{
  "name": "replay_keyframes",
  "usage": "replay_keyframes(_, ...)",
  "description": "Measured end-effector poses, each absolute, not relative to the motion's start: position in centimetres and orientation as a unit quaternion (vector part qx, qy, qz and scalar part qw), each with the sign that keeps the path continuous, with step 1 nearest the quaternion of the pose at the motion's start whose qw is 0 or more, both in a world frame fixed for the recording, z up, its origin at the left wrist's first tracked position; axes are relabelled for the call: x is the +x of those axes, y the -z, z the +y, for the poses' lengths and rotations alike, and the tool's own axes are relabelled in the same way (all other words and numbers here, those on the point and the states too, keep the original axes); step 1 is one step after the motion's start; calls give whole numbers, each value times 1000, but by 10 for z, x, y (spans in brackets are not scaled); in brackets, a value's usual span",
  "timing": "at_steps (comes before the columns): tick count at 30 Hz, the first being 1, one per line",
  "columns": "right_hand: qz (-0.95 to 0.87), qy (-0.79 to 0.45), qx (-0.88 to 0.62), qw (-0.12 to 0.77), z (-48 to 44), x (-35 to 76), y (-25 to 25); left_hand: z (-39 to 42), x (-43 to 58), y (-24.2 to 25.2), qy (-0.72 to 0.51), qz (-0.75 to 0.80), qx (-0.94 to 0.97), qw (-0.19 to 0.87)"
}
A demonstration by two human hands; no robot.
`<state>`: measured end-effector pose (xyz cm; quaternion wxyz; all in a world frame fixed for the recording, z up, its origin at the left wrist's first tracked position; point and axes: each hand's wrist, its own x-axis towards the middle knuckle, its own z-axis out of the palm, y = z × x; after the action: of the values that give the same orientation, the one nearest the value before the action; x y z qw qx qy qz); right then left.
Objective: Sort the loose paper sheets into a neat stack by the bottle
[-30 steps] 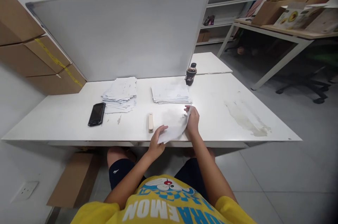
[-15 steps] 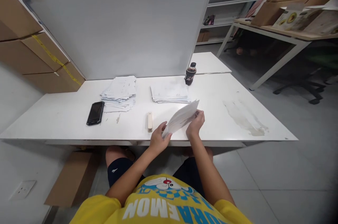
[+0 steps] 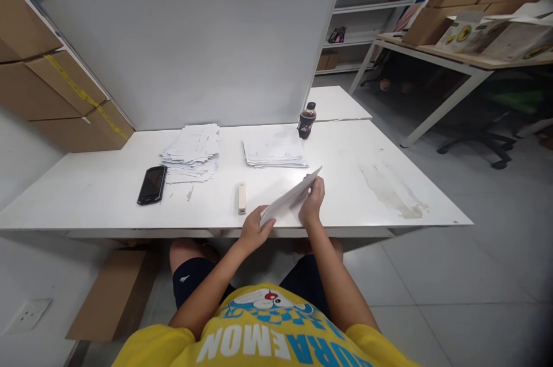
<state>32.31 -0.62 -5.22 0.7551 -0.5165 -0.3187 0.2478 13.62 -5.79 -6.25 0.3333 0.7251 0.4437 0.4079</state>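
Above the table's front edge, white sheets of paper (image 3: pixel 288 199) are tilted up between my two hands. My left hand (image 3: pixel 256 230) grips their lower left end, thumb on the near side. At the upper right end my right hand (image 3: pixel 313 201) is closed round the edge; some of its fingers are hidden behind the paper. A cream stapler (image 3: pixel 242 198) lies on the table just left of the paper. Farther back sits a neat stack of papers (image 3: pixel 275 151). Left of that is a looser, uneven paper pile (image 3: pixel 192 151).
A black handheld phone (image 3: pixel 152 185) lies at the left. A dark drink bottle (image 3: pixel 306 120) stands behind the right stack. The whiteboard (image 3: pixel 185 50) rises along the back, with cardboard boxes (image 3: pixel 82 102) beside it. A greyish stain (image 3: pixel 393 191) marks the table (image 3: pixel 345 205) at the right.
The sheets have turned more edge-on and look closer together. My right hand has shifted slightly along their right end. The whole view has moved a little, and both hands still hold the paper.
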Motion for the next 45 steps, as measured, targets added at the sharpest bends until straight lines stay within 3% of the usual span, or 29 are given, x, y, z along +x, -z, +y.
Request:
replay_keyframes(8,-396,-256,-530,704,-31,319,46,-85,120,62,-492,480,621,378)
replay_keyframes(18,-396,-455,-613,511,-118,332,73,-127,67,80,-527,577,434,449)
replay_keyframes(27,-334,-392,-656,551,-124,343,75,-119,83,72,-498,577,484,429)
replay_keyframes(37,-378,-386,-650,534,-128,345,70,-108,82,66,-472,584,468,465)
replay_keyframes(40,-368,-377,-663,532,-127,343,65,-107,79,61,-414,618,517,423)
replay_keyframes(45,-352,-355,-696,516,-123,346,64,-109,79,47,-279,687,636,212)
